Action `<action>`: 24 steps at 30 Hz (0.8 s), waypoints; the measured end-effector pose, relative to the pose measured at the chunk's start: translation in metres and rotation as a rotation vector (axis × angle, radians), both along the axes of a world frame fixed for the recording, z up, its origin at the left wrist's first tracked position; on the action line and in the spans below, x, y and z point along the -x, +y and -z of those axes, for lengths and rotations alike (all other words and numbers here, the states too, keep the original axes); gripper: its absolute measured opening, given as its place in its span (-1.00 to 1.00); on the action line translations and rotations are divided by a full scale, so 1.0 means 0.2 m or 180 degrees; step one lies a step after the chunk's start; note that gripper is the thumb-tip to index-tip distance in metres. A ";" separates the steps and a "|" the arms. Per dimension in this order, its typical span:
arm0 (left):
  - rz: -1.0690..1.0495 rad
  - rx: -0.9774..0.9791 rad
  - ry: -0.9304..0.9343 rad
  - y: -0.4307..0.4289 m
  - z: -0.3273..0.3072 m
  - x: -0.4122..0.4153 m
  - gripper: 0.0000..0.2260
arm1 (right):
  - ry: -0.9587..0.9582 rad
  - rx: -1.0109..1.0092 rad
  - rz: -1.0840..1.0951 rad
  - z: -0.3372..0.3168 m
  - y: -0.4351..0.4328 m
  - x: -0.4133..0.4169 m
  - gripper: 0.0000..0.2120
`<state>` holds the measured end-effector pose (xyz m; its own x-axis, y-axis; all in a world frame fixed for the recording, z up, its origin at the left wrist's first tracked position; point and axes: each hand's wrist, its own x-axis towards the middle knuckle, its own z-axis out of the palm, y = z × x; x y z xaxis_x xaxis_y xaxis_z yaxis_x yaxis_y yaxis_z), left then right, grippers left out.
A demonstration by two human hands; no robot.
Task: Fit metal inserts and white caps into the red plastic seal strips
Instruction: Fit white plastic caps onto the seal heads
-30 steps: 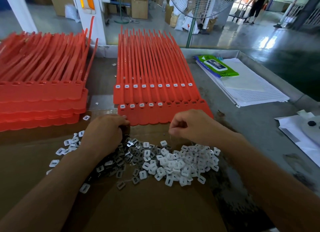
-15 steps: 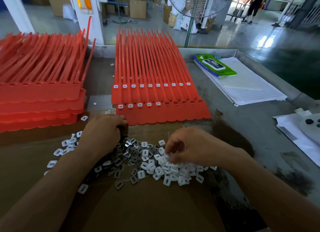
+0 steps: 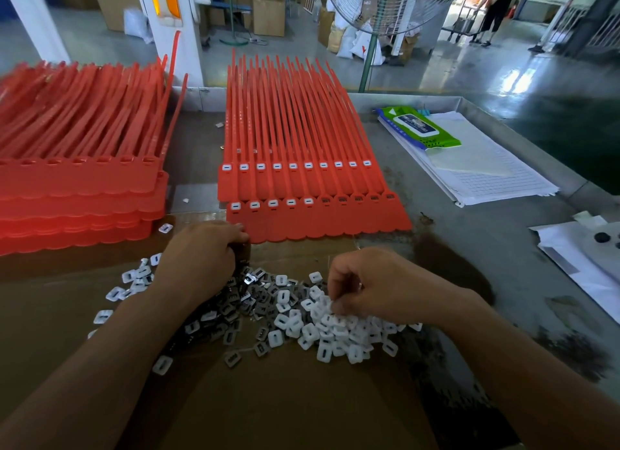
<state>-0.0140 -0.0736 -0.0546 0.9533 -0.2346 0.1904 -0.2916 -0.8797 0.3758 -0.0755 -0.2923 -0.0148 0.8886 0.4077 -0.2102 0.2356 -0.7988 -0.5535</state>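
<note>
Head view: right hand [image 3: 379, 281] pinches white caps [image 3: 335, 335] with its fingers [image 3: 339, 283].

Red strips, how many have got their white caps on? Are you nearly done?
Partly. Done: all ten heads in the back row wear caps, and so do five in the front row. In hand: the right hand pinches in the white caps; the left hand rests at the metal inserts. Left: five front heads show inserts but no caps, and the stack at the left has open holes.
</note>
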 end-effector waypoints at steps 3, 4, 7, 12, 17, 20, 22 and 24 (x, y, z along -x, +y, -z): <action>-0.0014 -0.0009 0.0020 0.00 0.00 0.00 -0.64 | 0.0022 -0.0390 0.0177 0.00 -0.01 -0.01 -0.80; -0.0015 -0.0007 0.0020 0.00 0.00 0.00 -0.64 | 0.0021 -0.0533 0.0236 0.00 -0.02 -0.01 -0.80; -0.0020 0.0001 0.0029 0.00 -0.01 0.00 -0.64 | -0.0029 -0.0792 0.0333 -0.01 -0.03 -0.02 -0.82; -0.0011 0.0014 0.0028 0.00 -0.01 0.00 -0.65 | -0.0069 -0.0580 0.0269 0.00 -0.04 -0.03 -0.82; -0.0004 0.0075 0.0023 0.00 0.00 0.00 -0.64 | 0.0050 -0.0274 0.0082 0.02 -0.03 -0.01 -0.87; -0.0019 0.0073 0.0018 0.00 0.00 0.00 -0.64 | 0.0008 -0.0123 0.0029 0.03 0.00 -0.01 -0.84; -0.0012 0.0075 0.0012 0.00 0.00 0.00 -0.64 | -0.0023 -0.0038 0.0017 0.03 0.01 -0.02 -0.80; -0.0007 0.0072 0.0011 0.00 0.00 0.00 -0.64 | -0.0017 -0.0054 0.0026 0.03 0.01 -0.02 -0.78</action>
